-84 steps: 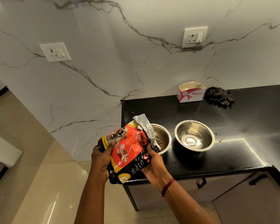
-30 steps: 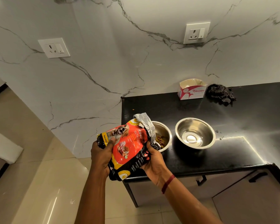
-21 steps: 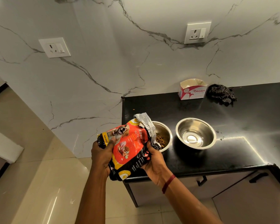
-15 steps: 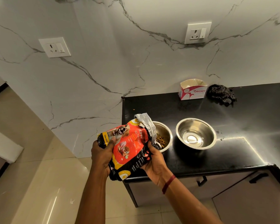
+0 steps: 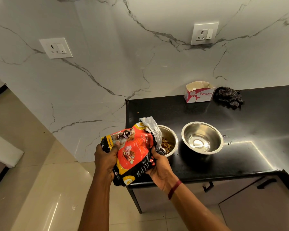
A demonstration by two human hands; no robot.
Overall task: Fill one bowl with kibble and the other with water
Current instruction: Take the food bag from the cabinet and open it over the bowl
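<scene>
Two steel bowls on the black counter (image 5: 207,112). I am gripping one puppy-food bag (image 5: 133,150) with both hands: my left hand (image 5: 106,157) is clutching its bottom end, my right hand (image 5: 158,165) its side, and its torn foil mouth is tilting over the left bowl (image 5: 171,135), which is holding kibble (image 5: 166,145). The right bowl (image 5: 202,137) is sitting just beside it. One kibble piece (image 5: 138,112), one Origami box (image 5: 198,94) and one dark cloth (image 5: 228,97) are lying far back.

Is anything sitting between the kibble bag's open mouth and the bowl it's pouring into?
Nothing visible. The kibble bag, held by left hand and right hand, has its torn mouth directly over the left bowl, already holding kibble.
</scene>
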